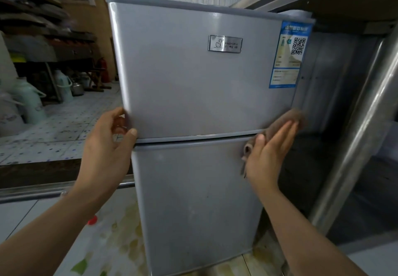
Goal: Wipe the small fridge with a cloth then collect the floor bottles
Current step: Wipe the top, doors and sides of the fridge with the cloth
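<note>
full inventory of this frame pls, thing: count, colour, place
fridge: 1, silver, centre, two doors
badge: 1, chrome, upper door
label: 1, blue, upper door's right edge
cloth: 1, brown, right end of the door seam
flasks: 2, pale green, floor far left
kettle: 1, metal, floor by the flasks
cap: 1, red, floor lower left
left hand: grip on upper door's lower left corner
right hand: flat, pressing cloth to fridge

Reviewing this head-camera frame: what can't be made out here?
- Floor bottles: none identifiable; only a red blob beside the left forearm.
- Brown cloth: mostly hidden under the flat right hand.
- Blue label on the small grey fridge: print too small.
- Left hand: fingertips hidden behind the door edge.
</note>
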Demonstrator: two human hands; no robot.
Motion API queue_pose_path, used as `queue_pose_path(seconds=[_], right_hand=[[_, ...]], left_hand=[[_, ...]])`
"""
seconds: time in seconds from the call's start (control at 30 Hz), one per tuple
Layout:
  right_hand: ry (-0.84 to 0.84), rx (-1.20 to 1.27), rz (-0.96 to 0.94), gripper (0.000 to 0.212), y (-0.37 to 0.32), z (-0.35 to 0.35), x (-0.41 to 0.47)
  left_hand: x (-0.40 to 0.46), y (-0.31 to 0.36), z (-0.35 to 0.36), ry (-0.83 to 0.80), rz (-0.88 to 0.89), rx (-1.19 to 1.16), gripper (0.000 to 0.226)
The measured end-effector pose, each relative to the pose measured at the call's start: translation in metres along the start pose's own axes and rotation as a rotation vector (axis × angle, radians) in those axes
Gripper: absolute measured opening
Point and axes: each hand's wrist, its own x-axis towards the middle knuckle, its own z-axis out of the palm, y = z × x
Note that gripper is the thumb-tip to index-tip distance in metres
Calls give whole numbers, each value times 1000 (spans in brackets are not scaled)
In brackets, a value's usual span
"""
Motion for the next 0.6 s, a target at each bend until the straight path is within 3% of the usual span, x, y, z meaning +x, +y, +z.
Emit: queue_pose_path(seconds=[0.07,0.13,0.37,0.6], right_hand=[[-5,107,175,62,12,-4,18],[16,136,204,59,14,-3,20],[60,-23,-32,63,-3,13,-22],[-7,0,-225,66,-37,32,-69]], left_hand=[[-4,-5,1,-14,10,14,38],[-6,-11,3,-11,16,38,35],[-4,-16,7,10,4,18,29],[-3,-15,8,50,-18,37,28]])
